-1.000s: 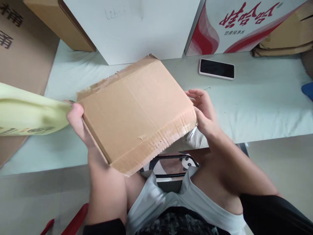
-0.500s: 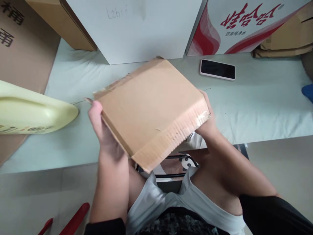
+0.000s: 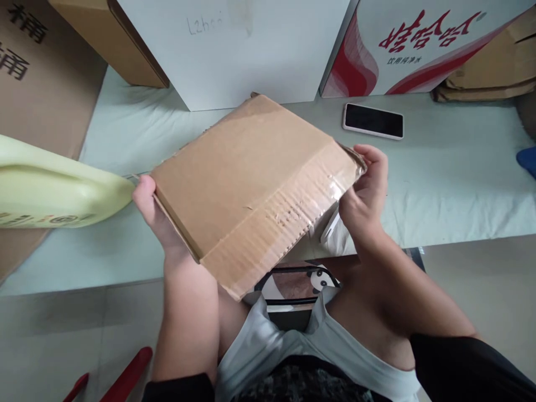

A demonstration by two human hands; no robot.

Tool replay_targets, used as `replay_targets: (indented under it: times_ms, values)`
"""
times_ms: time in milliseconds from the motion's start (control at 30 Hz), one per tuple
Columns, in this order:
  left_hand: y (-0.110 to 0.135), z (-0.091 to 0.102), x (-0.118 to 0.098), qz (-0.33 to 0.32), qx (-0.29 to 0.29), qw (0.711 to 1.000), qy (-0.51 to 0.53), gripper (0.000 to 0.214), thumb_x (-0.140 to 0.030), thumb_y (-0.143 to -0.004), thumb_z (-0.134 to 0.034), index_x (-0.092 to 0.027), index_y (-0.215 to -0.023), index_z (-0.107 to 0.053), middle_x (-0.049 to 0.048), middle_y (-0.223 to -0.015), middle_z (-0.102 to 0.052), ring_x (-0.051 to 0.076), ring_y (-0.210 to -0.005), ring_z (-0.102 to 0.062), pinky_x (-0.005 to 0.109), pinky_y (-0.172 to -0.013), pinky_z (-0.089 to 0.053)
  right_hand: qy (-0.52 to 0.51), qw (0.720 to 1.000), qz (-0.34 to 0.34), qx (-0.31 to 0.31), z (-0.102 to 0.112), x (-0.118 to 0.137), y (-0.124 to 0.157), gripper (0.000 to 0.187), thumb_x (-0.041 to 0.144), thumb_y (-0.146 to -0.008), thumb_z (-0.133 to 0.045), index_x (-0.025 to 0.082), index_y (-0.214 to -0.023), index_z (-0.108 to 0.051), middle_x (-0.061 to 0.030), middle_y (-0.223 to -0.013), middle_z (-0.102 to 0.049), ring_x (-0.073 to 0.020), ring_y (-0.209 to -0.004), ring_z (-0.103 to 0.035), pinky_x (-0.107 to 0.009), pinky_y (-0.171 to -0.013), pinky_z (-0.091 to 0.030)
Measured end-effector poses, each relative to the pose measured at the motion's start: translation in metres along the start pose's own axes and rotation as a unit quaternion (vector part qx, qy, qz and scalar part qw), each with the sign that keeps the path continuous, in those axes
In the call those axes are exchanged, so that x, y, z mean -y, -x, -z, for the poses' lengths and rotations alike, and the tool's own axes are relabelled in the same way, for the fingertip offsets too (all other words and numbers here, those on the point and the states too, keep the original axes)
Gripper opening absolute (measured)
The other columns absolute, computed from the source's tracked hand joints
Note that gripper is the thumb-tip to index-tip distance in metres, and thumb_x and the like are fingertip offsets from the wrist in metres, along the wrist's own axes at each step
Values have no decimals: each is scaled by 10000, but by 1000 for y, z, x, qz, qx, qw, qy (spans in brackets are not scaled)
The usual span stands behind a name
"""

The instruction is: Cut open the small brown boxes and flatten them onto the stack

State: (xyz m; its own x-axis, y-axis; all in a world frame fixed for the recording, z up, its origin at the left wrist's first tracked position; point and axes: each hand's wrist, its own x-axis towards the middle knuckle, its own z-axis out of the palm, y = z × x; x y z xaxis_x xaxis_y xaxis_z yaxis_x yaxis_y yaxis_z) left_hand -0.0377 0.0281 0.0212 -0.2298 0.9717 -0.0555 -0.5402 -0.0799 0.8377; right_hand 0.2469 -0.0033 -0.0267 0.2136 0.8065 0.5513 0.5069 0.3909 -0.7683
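Observation:
A flat brown cardboard box (image 3: 247,162) is held up at a slant over the cloth-covered surface, turned diagonally. Its near edge has a torn, creased flap with shiny clear tape on it. My left hand (image 3: 157,215) grips the left side, the thumb at the upper left corner and the other fingers hidden underneath. At the right corner, my right hand (image 3: 368,187) is closed on the box's edge, its fingers bent round the corner. Partly covered below the box, a white object (image 3: 333,226) lies near my right wrist; I cannot make out its kind.
A phone (image 3: 373,121) lies on the pale green cloth (image 3: 452,167). Behind stand a white box (image 3: 251,61) and a red-and-white carton (image 3: 402,50). A yellow bottle (image 3: 62,190) lies at left beside a large carton (image 3: 37,106). Folded cardboard (image 3: 489,75) sits at back right.
The box has shifted left and tilted, showing more of its taped near flap. My left hand moved left with it; my right hand moved up and right, its fingers now visible at the corner.

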Motion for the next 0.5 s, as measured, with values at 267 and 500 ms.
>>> replay_targets:
  times_ms: [267, 500]
  values:
    - [8, -15, 6, -31, 19, 999, 24, 410, -620, -829, -727, -221, -867, -637, 35, -969, -709, 243, -1051, -676, 314, -915, -579, 99, 970, 212, 72, -12, 47, 15, 269, 392, -964, -590, 296, -1212, -630, -59, -972, -690, -300, -999, -679, -557, -1007, -547]
    - [24, -33, 24, -99, 57, 993, -8, 455, -521, -1054, -366, -230, -1028, -715, 91, -1111, -746, 293, -1321, -641, 447, -1130, -539, 54, 939, 206, 271, -42, 39, 54, 451, 557, -980, -611, 272, -1321, -686, -132, -1282, -737, -358, -1212, -699, -566, -1052, -583]
